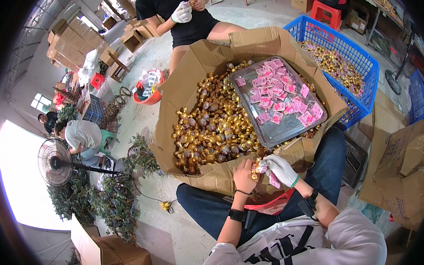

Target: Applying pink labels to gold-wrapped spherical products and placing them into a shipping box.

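My bare left hand (245, 177) is closed round a small shiny gold figurine (255, 170) at the near rim of a big cardboard box. On my right hand (281, 170) is a white knit glove; its fingertips meet at the figurine's pale pink top. A pink card (274, 180) sticks out below those gloved fingers, held in them. Heaps of similar gold figurines (212, 127) fill the cardboard box (175, 94) before me. A grey metal tray (271, 135) rests tilted on the heap, with many small pink cards (276, 84) spread over it.
Behind the box sits a co-worker (183, 20) with one gloved hand. A blue plastic crate (372, 73) of gold pieces stands at right, beside open cartons (398, 171). At left are a black fan (56, 161), leafy stems (113, 198) and an orange basin (149, 95).
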Motion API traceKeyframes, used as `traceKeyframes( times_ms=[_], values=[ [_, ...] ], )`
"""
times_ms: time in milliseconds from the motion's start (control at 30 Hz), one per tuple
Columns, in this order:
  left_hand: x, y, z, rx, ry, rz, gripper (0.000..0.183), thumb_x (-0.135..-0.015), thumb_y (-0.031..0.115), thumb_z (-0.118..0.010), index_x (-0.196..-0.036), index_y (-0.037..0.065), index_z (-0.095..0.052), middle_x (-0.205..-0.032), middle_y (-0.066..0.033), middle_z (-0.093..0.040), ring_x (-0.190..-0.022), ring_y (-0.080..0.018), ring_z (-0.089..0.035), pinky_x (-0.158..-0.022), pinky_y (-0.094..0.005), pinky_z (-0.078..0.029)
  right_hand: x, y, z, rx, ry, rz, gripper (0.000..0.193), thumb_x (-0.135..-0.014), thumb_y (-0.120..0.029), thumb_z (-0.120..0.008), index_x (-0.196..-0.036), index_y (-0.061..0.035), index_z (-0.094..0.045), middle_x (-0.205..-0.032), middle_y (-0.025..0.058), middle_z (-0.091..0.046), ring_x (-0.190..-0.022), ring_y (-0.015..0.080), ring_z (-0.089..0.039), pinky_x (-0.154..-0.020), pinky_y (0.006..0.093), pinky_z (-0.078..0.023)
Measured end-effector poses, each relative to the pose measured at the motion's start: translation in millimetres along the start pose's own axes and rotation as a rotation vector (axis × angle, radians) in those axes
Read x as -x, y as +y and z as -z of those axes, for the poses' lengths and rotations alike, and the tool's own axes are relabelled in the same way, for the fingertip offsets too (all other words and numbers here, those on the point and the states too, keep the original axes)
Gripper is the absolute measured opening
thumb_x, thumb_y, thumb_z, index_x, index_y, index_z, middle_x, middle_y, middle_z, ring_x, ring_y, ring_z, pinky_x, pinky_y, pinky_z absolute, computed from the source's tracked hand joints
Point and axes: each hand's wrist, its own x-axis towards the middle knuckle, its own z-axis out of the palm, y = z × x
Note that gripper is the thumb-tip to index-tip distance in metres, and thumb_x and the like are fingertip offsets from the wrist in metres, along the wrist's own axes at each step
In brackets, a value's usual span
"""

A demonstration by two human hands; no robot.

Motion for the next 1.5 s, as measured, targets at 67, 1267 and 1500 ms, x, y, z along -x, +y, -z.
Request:
traceKeyframes(
  times_ms=[67,1267,1500],
  values=[
    [0.1,-0.5,0.9,-0.004,-0.006,0.004,0.031,-0.064,0.017,-0.065,-0.093,0.012,-0.056,-0.085,-0.0071,-0.056,-0.083,-0.0294,-0.057,-0.071,-0.0416,-0.039,1.0,-4.7,-0.2,-0.015,-0.011,-0.027,0.021,-0.095,-0.016,-0.046,-0.106,-0.0006,-0.056,-0.083,0.0059,-0.059,-0.070,0.0119,-0.057,-0.065,0.0269,-0.047],
    [4.2,-6.4,-7.7,-0.074,-0.015,0.007,0.029,-0.067,0.023,-0.066,-0.090,0.010,-0.055,-0.088,-0.0088,-0.056,-0.084,-0.0306,-0.057,-0.073,-0.0426,-0.041,0.1,2.7,10.3,-1.372,-0.202,-0.347,0.034,-0.092,-0.011,-0.047,-0.124,0.0007,-0.051,-0.080,0.0109,-0.060,-0.057,0.0183,-0.050,-0.052,0.0297,-0.040],
    [3.1,-4.5,-5.6,-0.087,-0.046,0.005,0.030,-0.068,0.026,-0.066,-0.092,0.012,-0.054,-0.087,-0.0079,-0.056,-0.085,-0.0292,-0.057,-0.072,-0.0419,-0.040,4.6,-11.3,7.0,-0.978,-0.157,-0.309,0.035,-0.093,-0.020,-0.054,-0.122,-0.0008,-0.053,-0.072,0.0053,-0.057,-0.047,0.0090,-0.046,-0.041,0.0217,-0.034]
  ],
)
